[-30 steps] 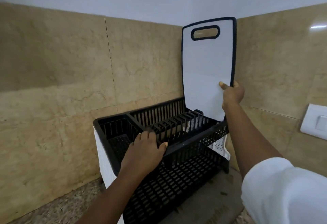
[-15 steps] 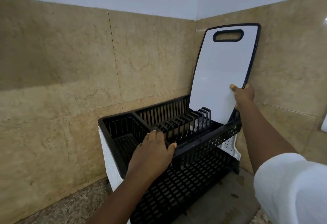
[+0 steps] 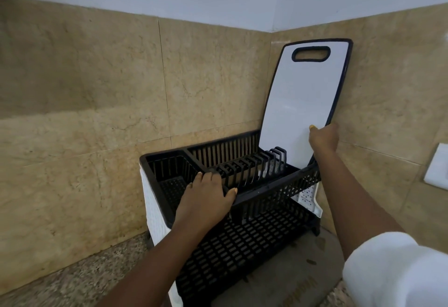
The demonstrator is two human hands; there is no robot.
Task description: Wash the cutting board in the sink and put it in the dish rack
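The white cutting board [image 3: 300,103] with a dark rim and a handle slot stands on end at the right end of the black two-tier dish rack [image 3: 271,186]. It tilts back toward the tiled corner, its lower edge down inside the top tier. My right hand [image 3: 323,137] grips the board's right edge low down. My left hand [image 3: 206,197] clasps the front rail of the rack's top tier, fingers over the rail.
Upright plate dividers [image 3: 254,166] fill the top tier beside the board. Tiled walls [image 3: 97,88] close in behind and to the right. A white wall switch plate [image 3: 437,166] sits at the far right. The rack stands on a speckled counter [image 3: 72,280] and a grey mat [image 3: 291,272].
My right hand has lowered the board into the rack's right end and tilted it back toward the corner. My left hand has stayed on the rack's front rail.
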